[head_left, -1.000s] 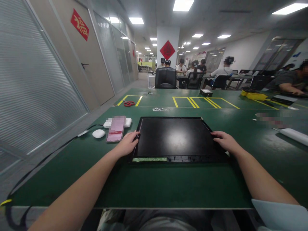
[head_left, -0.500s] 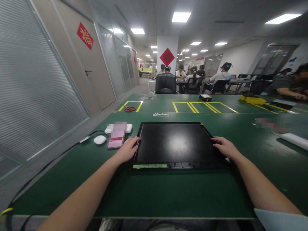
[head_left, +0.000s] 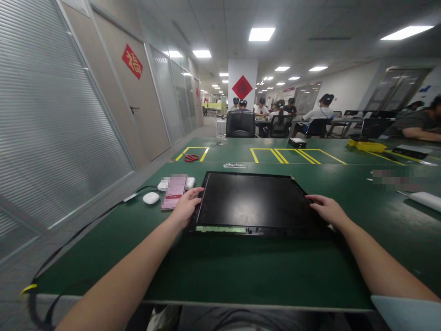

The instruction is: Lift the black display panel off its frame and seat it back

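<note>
a large, flat black panel [head_left: 255, 197] is in front of the person, on or just above a green table [head_left: 262, 271]. the left hand [head_left: 187, 205] and the right hand [head_left: 329, 211] each have one side edge, fingers and thumb seeming to pinch it; the parts tucked underneath are hidden, so whether the panel is lifted cannot be told. as a judgement, the handling is under way: both hands are in position, neither has let go, and how much work is left cannot be read from here.

the panel is satiny and dark, with a hazy patch of reflected light near its middle. along its near edge, a green strip [head_left: 220, 229], perhaps a circuit board, fills the left part; small fittings to its right are too tiny to make out. near the left hand lies a pink phone [head_left: 175, 191], with a rounded white case [head_left: 150, 198] beside it.
</note>
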A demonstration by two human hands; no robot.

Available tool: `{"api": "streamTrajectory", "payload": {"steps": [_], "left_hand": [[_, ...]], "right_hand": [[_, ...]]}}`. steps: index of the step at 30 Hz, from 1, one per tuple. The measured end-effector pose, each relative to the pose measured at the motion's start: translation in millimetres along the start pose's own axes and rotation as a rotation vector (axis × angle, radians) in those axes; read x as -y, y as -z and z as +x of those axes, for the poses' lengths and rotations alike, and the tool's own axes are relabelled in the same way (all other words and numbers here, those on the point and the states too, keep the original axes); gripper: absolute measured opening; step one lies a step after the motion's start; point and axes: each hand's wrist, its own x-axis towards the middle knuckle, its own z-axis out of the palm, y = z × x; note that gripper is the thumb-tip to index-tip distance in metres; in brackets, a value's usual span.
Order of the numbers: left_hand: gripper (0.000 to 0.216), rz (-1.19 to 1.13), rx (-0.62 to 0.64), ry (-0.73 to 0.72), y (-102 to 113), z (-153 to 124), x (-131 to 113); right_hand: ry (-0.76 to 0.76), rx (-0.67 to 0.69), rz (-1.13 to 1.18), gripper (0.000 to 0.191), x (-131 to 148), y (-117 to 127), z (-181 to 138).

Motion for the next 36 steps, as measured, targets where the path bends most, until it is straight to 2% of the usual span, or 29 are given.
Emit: {"api": "streamTrajectory", "payload": {"steps": [3, 8, 15, 22, 32, 36], "left_hand": [[0.038, -0.027, -0.066, 0.075, 0.8, 3.8, 1.7], [0.047, -0.224, -0.09, 0.234, -0.8, 5.0, -1.3], [0.051, -0.244, -0.088, 0.234, -7.7, -4.1, -8.3], [0.08, -0.256, -0.012, 0.222, -0.9, -3.0, -4.1], [0.042, -0.231, 0.043, 0.169, 1.2, 4.1, 9.8], [0.037, -0.189, 0.057, 0.137, 0.8, 5.6, 13.3]], "right_hand": [[-0.003, -0.029, 0.065, 0.039, -2.9, -0.1, 1.4], [0.009, -0.021, 0.071, 0.036, -5.2, 0.9, 1.7], [-0.046, -0.002, -0.013, 0.034, 1.5, 1.0, -1.4], [-0.028, -0.001, -0.075, 0.035, 1.8, 1.3, 0.2], [-0.029, 0.005, -0.079, 0.035, -3.1, -0.2, 3.7], [-0.041, 0.026, -0.078, 0.037, -1.9, 0.3, 3.0]]}}
